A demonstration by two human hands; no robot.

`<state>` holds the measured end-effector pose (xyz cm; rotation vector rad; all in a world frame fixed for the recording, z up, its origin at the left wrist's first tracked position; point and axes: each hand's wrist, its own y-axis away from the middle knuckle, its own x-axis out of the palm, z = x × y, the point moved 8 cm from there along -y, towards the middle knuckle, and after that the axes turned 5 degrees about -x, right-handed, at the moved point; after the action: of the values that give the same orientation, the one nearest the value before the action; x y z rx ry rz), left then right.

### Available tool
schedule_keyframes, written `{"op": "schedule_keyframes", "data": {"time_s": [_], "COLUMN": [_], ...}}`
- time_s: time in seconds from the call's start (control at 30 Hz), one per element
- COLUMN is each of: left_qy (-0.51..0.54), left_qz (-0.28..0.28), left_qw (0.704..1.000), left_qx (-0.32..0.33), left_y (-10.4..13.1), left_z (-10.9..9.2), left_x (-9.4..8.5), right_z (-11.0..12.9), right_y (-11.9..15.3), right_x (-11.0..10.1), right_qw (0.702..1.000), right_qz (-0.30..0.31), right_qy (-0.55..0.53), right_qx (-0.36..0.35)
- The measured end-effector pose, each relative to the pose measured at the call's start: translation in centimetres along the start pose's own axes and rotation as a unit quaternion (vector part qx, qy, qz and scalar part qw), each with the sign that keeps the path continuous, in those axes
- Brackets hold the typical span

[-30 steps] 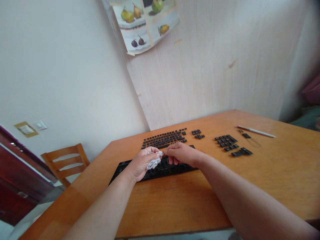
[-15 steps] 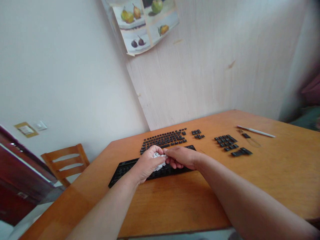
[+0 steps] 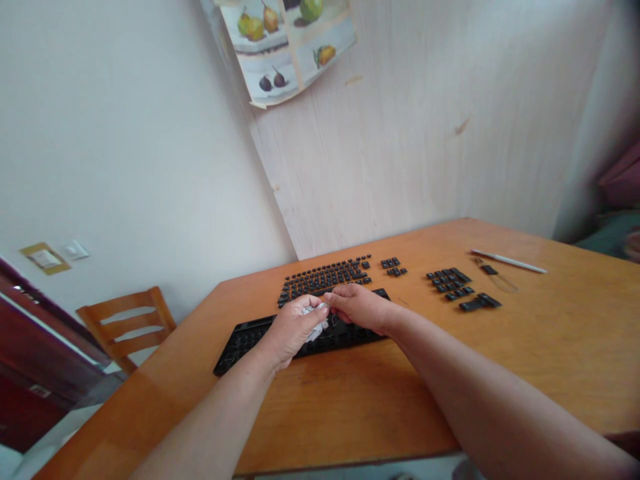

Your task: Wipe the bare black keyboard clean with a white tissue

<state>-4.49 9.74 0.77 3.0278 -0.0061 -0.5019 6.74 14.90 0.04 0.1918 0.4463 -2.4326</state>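
My left hand (image 3: pixel 296 327) is closed round a crumpled white tissue or cloth (image 3: pixel 316 328), held above the black keyboard base (image 3: pixel 240 343). My right hand (image 3: pixel 357 307) is in a pinch, its fingertips meeting the left thumb and finger at the edge of the white wad. A thin, pale bent line, perhaps a wire, shows just below the right fingertips; what they pinch is too small to make out. Behind the base lie rows of loose black keycaps (image 3: pixel 327 275), set out in keyboard order. The hands cover part of the base's middle.
Smaller keycap groups lie at the back (image 3: pixel 393 265) and right (image 3: pixel 449 281). Beyond these on the wooden table (image 3: pixel 550 340) are a wire-looped tool (image 3: pixel 493 272) and a white pen-like stick (image 3: pixel 510 261). A wooden chair (image 3: pixel 127 323) stands left; a wall rises behind.
The right fingers have drawn in closer together at the white wad, and the thin pale line now shows beneath them. The view has shifted slightly; the keycaps and keyboard base lie as before.
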Motion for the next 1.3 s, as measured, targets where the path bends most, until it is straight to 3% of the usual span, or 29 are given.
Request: {"op": "schedule_keyframes", "data": {"time_s": [0.23, 0.4, 0.53, 0.77, 0.97, 1.07, 1.17, 1.3], "left_qy": [-0.082, -0.078, -0.133, -0.315, -0.392, -0.377, -0.350, -0.365], "left_qz": [-0.009, 0.008, -0.020, -0.135, -0.151, -0.134, -0.145, -0.161], "left_qw": [0.997, 0.997, 0.990, 0.923, 0.865, 0.877, 0.897, 0.905], "left_qx": [-0.002, -0.020, 0.034, 0.173, 0.276, 0.268, 0.229, 0.149], "left_y": [0.0, -0.1, -0.1, 1.4, 3.0, 3.4, 3.9, 4.5], "left_z": [-0.4, 0.0, -0.6, -2.4, -3.5, -3.7, -3.7, -2.3], "left_x": [0.2, 0.6, 0.6, -0.1, 0.3, 0.3, -1.2, -5.0], "right_z": [-0.8, -1.4, -1.9, -2.5, -2.8, -2.5, -2.1, -2.8], "right_y": [-0.4, -0.6, -0.6, -0.5, -0.1, 0.2, 0.2, -0.3], "right_x": [0.1, 0.5, 0.3, 0.7, 1.3, 1.8, 1.5, -2.2], "right_qw": [1.000, 1.000, 0.998, 0.987, 0.981, 0.981, 0.985, 0.994], "right_qz": [-0.016, -0.009, -0.027, -0.017, 0.004, 0.036, 0.052, -0.054], "right_qy": [0.006, -0.012, -0.045, -0.130, -0.155, -0.156, -0.136, 0.015], "right_qx": [-0.003, 0.008, 0.034, 0.091, 0.119, 0.112, 0.090, 0.093]}}
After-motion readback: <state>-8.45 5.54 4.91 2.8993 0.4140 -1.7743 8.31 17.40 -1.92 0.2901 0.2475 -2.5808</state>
